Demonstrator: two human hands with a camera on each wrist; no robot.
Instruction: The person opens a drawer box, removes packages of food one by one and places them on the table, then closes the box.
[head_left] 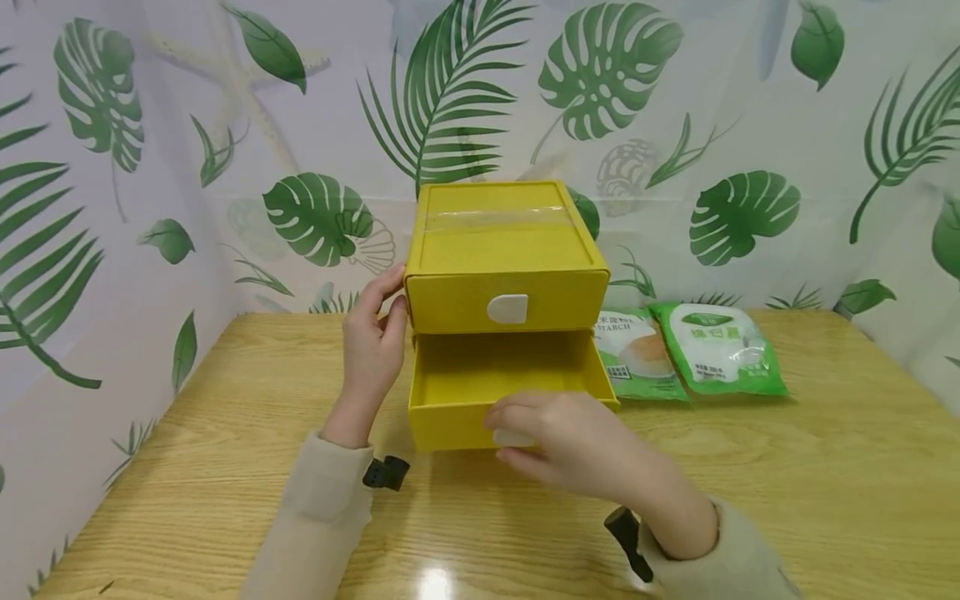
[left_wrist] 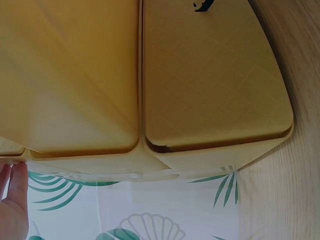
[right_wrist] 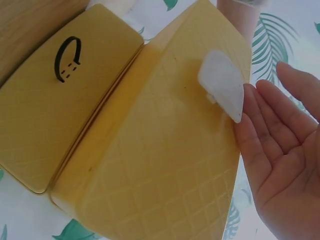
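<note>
A yellow cabinet of stacked drawers stands on the table. Its top drawer is closed and has a white handle. The middle drawer is pulled out, with a bare yellow floor. Under it, hidden in the head view, a closed bottom drawer carries a black loop handle. My left hand rests its fingertips on the cabinet's left side by the top drawer. My right hand has its fingertips at the middle drawer's front rim, beside its white handle, the thumb held apart.
Two green-and-white bags lie right of the cabinet: a starch bag partly behind it and a second bag. A leaf-patterned covering hangs behind the wooden table. Dark wrist-camera mounts sit at both cuffs.
</note>
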